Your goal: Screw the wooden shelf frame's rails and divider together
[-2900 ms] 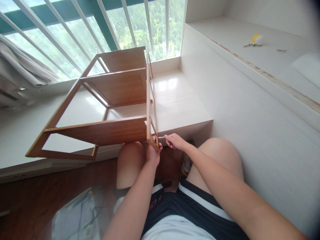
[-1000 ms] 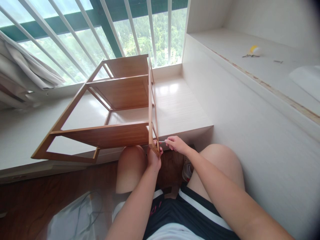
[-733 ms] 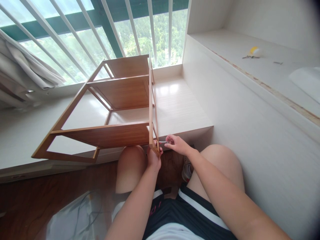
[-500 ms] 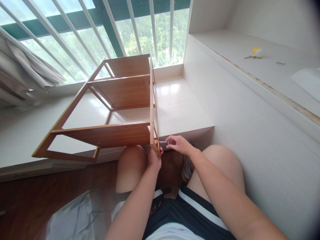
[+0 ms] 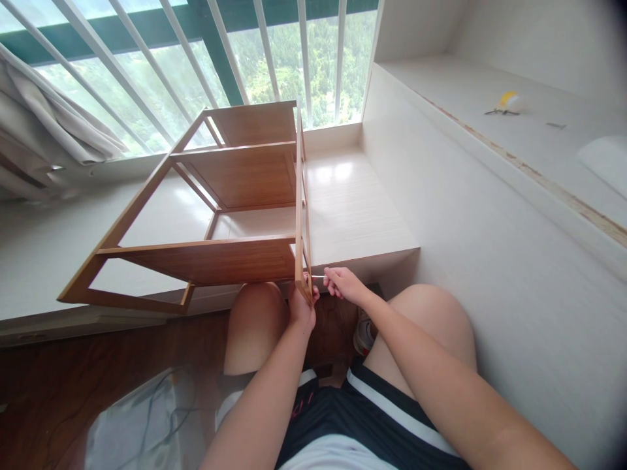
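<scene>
A brown wooden shelf rack (image 5: 215, 258) lies tilted across the white ledge, its near end over my knees. My left hand (image 5: 302, 308) is wrapped round the rack's near right corner, its fingers partly hidden behind the frame. Just right of that corner, my right hand (image 5: 343, 284) pinches a thin metal hex key (image 5: 318, 277). The key points left at the outer side of the frame, and its tip is too small to make out at the wood.
The white ledge (image 5: 353, 209) runs below the barred window (image 5: 318, 72). On the raised shelf at right lie a yellow-and-white object (image 5: 510, 100) and small metal pieces (image 5: 502, 112). A whitish plastic bag (image 5: 132, 424) sits on the dark floor at lower left.
My right hand's fingers have closed in more tightly round the hex key, covering its bent end. My left hand keeps its hold on the rack. The view has shifted slightly.
</scene>
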